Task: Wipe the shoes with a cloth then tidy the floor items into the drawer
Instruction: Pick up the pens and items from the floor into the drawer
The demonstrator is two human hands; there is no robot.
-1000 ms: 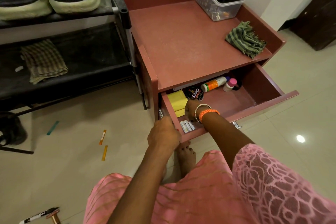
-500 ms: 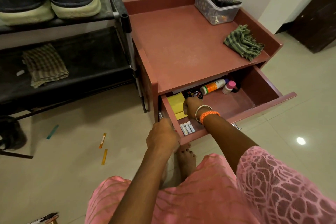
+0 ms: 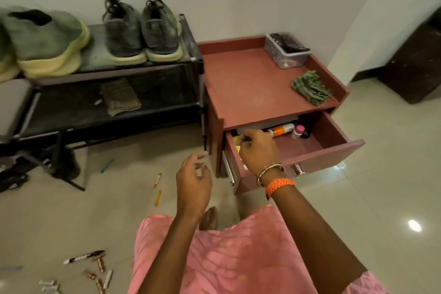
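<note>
The red-brown drawer [image 3: 334, 153] of the low cabinet [image 3: 253, 86] stands pulled out, with an orange-and-white bottle [image 3: 280, 129] and a small pink-capped bottle [image 3: 297, 132] at its back. My right hand [image 3: 259, 148] hovers over the drawer's left end, fingers curled, nothing visibly in it. My left hand [image 3: 194, 180] hangs open in the air left of the drawer, touching nothing. Grey shoes [image 3: 140, 31] sit on the black rack [image 3: 167, 107]. A green cloth [image 3: 311, 87] lies on the cabinet top. Small floor items lie scattered: a marker [image 3: 83, 256], copper fittings [image 3: 100, 264], orange sticks [image 3: 157, 188].
A clear plastic box [image 3: 286, 51] stands at the cabinet's back corner. A folded checked cloth [image 3: 119, 96] lies on the rack's lower shelf. Green-and-yellow shoes [image 3: 47, 43] sit at the far left. A dark door [image 3: 415, 62] is at the right. My bare foot [image 3: 210, 218] rests near the drawer.
My left hand has let go of the drawer's corner and lifted away, open. My right hand has risen out of the drawer. The view has tilted up and back, showing more rack and floor.
</note>
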